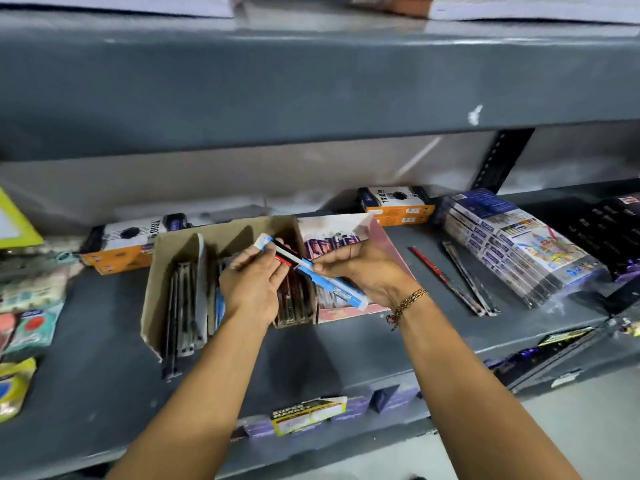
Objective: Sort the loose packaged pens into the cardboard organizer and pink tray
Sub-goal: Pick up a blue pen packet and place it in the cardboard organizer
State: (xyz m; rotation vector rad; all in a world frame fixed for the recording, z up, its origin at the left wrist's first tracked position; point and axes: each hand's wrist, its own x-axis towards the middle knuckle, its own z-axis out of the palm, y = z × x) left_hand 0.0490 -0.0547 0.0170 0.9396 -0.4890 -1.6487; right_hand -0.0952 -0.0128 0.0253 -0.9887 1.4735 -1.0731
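Cardboard organizer [166, 265]: packaged pens upright | pink tray [384, 244]: purple packs | left hand [251, 289], right hand [360, 268]: clamped on blue-white pen pack [332, 287]

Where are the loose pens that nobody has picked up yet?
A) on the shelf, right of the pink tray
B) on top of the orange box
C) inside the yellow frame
A: two loose packaged pens lie flat on the grey shelf, right of the pink tray, touched by neither hand.
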